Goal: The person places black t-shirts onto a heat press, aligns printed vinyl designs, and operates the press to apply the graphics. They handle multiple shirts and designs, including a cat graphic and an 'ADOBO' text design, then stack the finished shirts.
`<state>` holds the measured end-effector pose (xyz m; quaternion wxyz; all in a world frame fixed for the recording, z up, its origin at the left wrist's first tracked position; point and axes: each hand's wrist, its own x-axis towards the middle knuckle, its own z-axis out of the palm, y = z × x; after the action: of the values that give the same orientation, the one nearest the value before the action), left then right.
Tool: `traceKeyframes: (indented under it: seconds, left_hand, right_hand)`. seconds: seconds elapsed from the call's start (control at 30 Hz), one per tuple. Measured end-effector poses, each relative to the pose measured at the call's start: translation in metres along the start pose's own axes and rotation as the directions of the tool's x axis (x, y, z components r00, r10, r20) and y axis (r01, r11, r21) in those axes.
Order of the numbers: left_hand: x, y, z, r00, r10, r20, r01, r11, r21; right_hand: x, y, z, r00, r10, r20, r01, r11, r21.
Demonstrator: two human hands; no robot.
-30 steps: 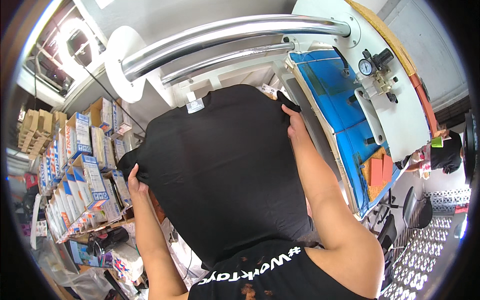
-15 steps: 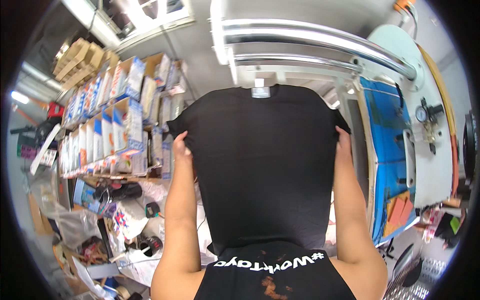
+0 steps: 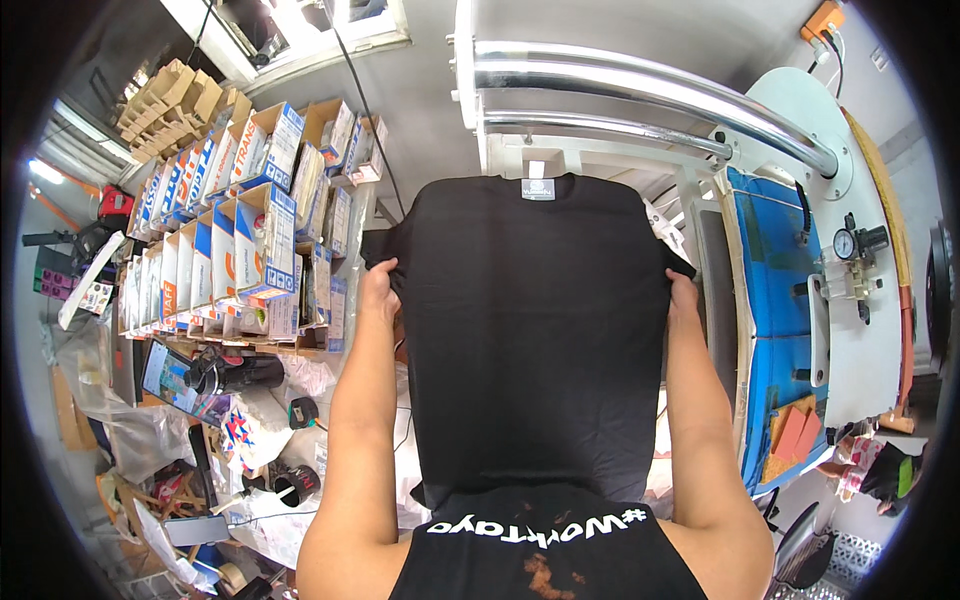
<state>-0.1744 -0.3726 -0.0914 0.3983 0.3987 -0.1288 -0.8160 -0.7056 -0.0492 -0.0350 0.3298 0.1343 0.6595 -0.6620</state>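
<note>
A black T-shirt (image 3: 535, 340) is spread out in front of me, its collar at the far end with a grey neck label (image 3: 538, 189). My left hand (image 3: 380, 288) is closed on the left side of the shirt, just below the sleeve. On the opposite side my right hand (image 3: 683, 292) is closed on the edge below the right sleeve; the shirt partly hides its fingers. The fabric looks smooth between both hands, and its near end meets my own black top. What lies beneath the shirt is hidden.
Beyond the collar run shiny metal bars (image 3: 650, 85) of a white-framed machine. A blue padded panel (image 3: 775, 300) and a pressure gauge (image 3: 845, 243) are on the right. Shelved cardboard boxes (image 3: 265, 240) stand on the left, above a cluttered table with a black mug (image 3: 298, 484).
My view has shifted slightly, so the boxes and machine appear further right. My hands are a little closer together, still on the T-shirt, and more of a white item shows beside its right shoulder.
</note>
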Motion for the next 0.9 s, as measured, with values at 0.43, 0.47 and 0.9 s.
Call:
traceKeyframes:
  seconds: [0.43, 0.47, 0.9]
  left_hand:
    - [-0.310, -0.108, -0.059, 0.996, 0.053, -0.074, 0.030, 0.574, 0.818]
    - [-0.331, -0.118, -0.057, 0.989, 0.142, -0.037, -0.059, 0.618, 0.784]
    - [-0.373, -0.096, -0.129, 0.958, -0.285, -0.020, 0.262, 0.850, 0.458]
  right_hand:
    - [-0.232, 0.079, -0.176, 0.956, 0.133, 0.261, -0.018, 0.915, -0.403]
    - [-0.240, 0.086, -0.193, 0.950, 0.151, 0.273, -0.045, 0.932, -0.360]
    - [-0.269, 0.094, -0.275, 0.859, 0.232, 0.456, -0.221, 0.972, -0.079]
